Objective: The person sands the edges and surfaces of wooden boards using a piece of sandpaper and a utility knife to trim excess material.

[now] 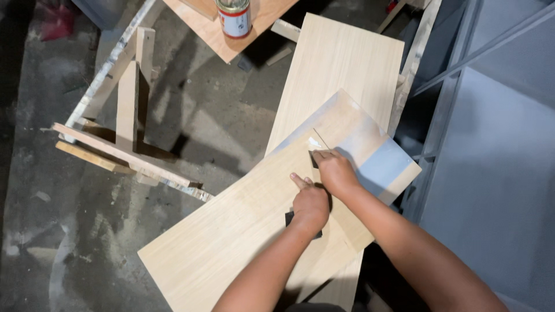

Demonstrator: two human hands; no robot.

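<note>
While the concrete floor (87,231) takes up the whole left side of the view, the work itself sits on a long pale wood panel (341,63) that runs up toward the top of the frame. Across it, at a slant, lies a second light plywood board (231,231), its upper right part covered by a glossy grey laminate sheet (381,164) (one corner near the hands looks slightly lifted). A rough timber trestle (124,110) stands to the left, and a red-and-white tin can (234,17) rests on another board at the top.

The left hand (310,205) is curled over a small dark block (289,218), index finger stretched out along the board; it appears to be gripping the block, pressed flat. The right hand (334,170) is closed with its fingertips pinched at the laminate's edge, over a small dark object I cannot make out.

Judging from this, the pressing would go best with the block kept flat and moved from the bonded area toward the free edge, firm and even, so no air stays trapped.
</note>
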